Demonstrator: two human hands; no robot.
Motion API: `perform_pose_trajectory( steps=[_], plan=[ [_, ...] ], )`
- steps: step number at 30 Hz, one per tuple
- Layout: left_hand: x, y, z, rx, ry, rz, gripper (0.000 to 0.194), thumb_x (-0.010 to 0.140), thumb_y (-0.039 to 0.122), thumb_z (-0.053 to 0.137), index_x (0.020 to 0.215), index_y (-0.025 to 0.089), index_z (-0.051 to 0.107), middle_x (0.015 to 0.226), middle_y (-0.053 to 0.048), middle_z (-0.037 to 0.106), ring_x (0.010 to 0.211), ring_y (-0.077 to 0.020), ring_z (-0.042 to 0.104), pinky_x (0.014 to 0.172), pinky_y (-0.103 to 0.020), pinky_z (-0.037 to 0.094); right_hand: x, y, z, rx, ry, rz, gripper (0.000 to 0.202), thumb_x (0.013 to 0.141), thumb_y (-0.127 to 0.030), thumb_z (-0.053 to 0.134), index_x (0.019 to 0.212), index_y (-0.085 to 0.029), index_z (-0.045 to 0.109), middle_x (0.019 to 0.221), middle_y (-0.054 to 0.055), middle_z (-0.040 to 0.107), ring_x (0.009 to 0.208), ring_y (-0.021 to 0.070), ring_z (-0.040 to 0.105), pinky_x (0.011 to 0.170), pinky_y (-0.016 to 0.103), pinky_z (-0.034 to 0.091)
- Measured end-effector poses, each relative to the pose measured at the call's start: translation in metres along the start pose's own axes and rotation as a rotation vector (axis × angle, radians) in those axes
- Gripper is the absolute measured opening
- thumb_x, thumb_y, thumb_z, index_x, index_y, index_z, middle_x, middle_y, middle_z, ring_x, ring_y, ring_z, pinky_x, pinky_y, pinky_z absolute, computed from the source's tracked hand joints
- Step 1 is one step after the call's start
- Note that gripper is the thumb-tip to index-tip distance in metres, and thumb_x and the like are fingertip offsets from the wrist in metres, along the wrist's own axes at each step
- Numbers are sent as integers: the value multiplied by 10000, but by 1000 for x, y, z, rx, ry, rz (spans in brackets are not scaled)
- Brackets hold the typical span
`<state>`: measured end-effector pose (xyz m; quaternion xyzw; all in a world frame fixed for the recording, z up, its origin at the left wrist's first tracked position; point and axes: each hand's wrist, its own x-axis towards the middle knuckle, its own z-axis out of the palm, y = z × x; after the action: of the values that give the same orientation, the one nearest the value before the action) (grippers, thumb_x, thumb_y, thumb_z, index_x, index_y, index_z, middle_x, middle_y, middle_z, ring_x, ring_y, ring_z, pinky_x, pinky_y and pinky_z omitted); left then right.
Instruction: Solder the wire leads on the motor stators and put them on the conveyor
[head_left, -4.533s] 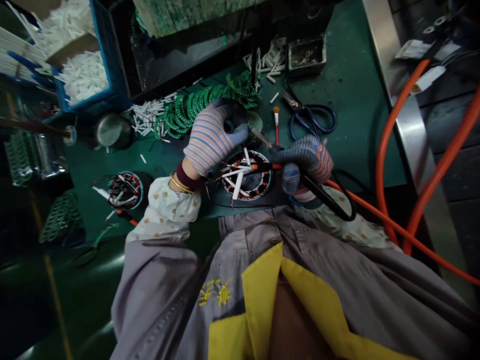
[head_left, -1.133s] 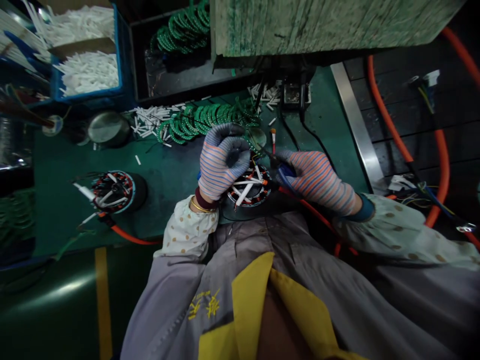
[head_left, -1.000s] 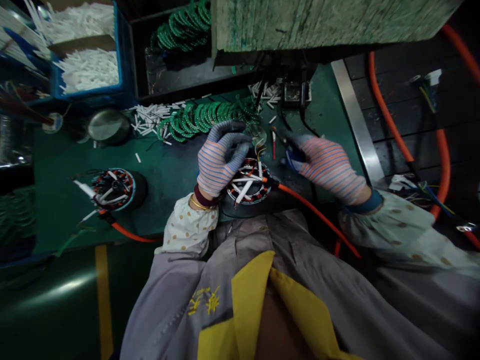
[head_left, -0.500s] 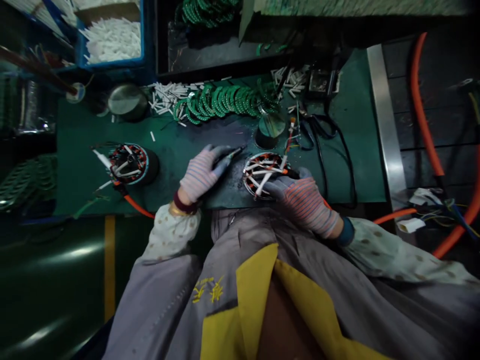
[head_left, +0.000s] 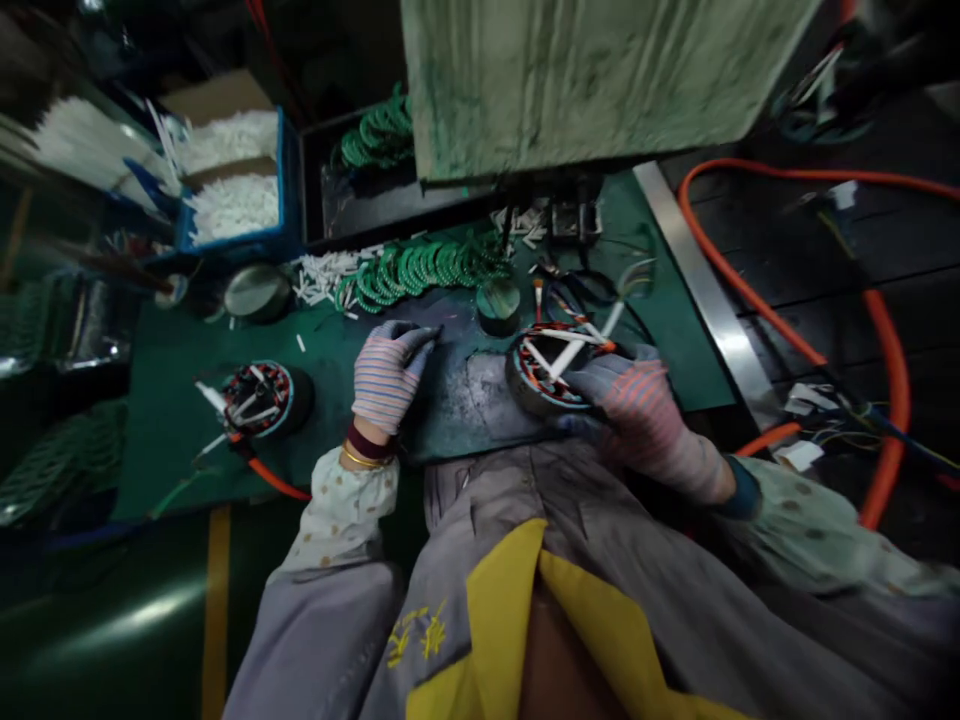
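My right hand, in a striped glove, grips the right side of a wound motor stator at the table's front edge. White sleeves and orange-red leads stick out of the stator's top. My left hand, gloved as well, hovers over or rests on the green table to the left of it. Its fingers are pinched together near a small dark tip; what they hold is hidden. A second stator, with an orange cable, stands further left. Just behind the first one is a short metal cylinder.
Green curved strips lie in a row behind my hands, with white sleeves beside them. A blue bin of white tubes stands back left. A pale panel overhangs the back. Orange cable runs along the right.
My right hand has shifted the stator rightward, away from the metal cylinder, and it is turned. My left hand has drawn back left from it. The camera view has also moved.
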<state>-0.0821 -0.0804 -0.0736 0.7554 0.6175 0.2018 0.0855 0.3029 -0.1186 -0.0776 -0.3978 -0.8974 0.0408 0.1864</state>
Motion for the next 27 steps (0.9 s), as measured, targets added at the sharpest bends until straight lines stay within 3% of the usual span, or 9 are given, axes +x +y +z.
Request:
perform_pose_trajectory(
  steps=[3,6,10,14,16,20,23,25,27],
  plan=[
    [49,5,14,41,30,54,309,1172,323,721,1363,275,959,1288,-121,836,1215,-353,794,1101,-464,660,-16,44,-19,-96,113,242,504,1141,-648,665,1390,-258,864,1249,168,909,1191,427,789,1058,529,486],
    [105,21,35,164,-32,52,363,1146,221,701,1427,259,926,1432,-159,833,1348,-406,772,1164,-509,651,-26,104,-25,-202,172,609,673,1131,-746,596,1375,-173,853,1141,229,869,1069,448,754,1004,548,455],
    [159,37,61,245,-91,45,443,1109,77,610,1428,207,888,1552,-206,820,1339,-446,780,1128,-566,676,-46,176,-35,-338,123,991,709,1137,-753,618,1214,-85,846,1026,291,815,900,360,665,920,527,363],
    [175,33,64,249,-81,96,404,1104,32,614,1328,236,880,1430,-166,861,1248,-408,811,1083,-545,694,-68,216,-56,-433,19,1201,462,1132,-505,774,1159,-53,867,1080,356,838,926,338,687,918,560,304],
    [174,27,60,238,-75,127,261,1175,119,688,1336,234,859,1398,-139,852,1242,-350,819,1097,-517,707,-72,230,-67,-446,18,1309,397,1102,-401,831,1223,-26,878,1135,382,848,995,367,735,928,572,305],
    [169,24,58,181,-42,135,159,1147,243,817,1292,232,884,1385,-129,853,1265,-357,810,1111,-554,720,-66,237,-83,-430,35,1537,345,1012,-257,913,1277,-36,906,1215,426,850,1135,420,781,934,604,310],
    [165,25,64,143,56,34,356,1079,150,711,1367,228,903,1503,-186,833,1396,-450,755,1193,-646,667,-60,213,-88,-440,142,1420,234,1055,-353,863,1093,-136,940,1272,394,845,1131,380,769,938,625,328],
    [164,25,68,141,107,-34,473,1086,123,658,1507,199,858,1646,-207,765,1565,-449,662,1339,-669,558,-54,188,-91,-406,165,1142,403,1134,-525,745,1002,-195,935,1281,346,840,1127,357,750,949,622,352],
    [168,21,70,140,164,-37,414,1150,142,606,1468,165,869,1622,-241,764,1617,-474,608,1367,-732,481,-43,163,-93,-365,94,898,485,1152,-604,679,1003,-222,937,1259,317,837,1129,360,738,957,611,371]
  ],
)
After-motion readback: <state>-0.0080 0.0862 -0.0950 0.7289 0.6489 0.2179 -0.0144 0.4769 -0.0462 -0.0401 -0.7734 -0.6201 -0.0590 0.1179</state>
